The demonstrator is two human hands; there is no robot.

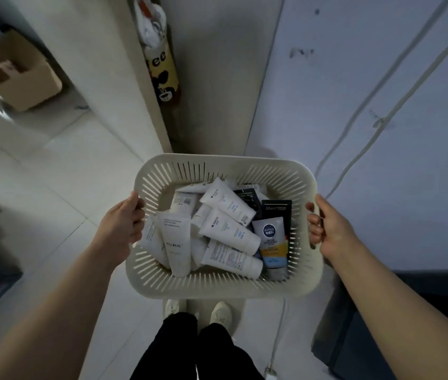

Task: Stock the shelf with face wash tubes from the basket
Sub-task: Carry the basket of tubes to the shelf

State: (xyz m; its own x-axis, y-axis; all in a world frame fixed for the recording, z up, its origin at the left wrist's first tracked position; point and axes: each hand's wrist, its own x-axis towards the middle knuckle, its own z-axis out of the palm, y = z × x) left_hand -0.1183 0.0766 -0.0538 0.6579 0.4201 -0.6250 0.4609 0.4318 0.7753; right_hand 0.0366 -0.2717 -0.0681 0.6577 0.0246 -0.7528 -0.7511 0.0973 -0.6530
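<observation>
Carrying step, head view.
Basket point(218, 290): held over the floor.
Left hand point(122, 223): fingers curled round the left rim.
Right hand point(327, 229): grasping the right rim likewise.
Tubes point(228, 204): heaped inside, none shelved yet. Long axes are mixed; several white ones lie diagonally, caps toward lower right. The Nivea tube's point(270, 242) cap seems nearest the person.
Next, likely: reach the shelf, not clearly visible here, and free one hand.

This looks like a storeroom or back corner of a small shop. A pale tiled floor point(61, 171) carries a cardboard box point(17, 72) beside a white partition point(102, 78). Loose cables point(365, 111) run down a scuffed white wall point(327, 105). A plastic basket point(217, 165) is heaped with branded face wash tubes point(270, 239).
</observation>
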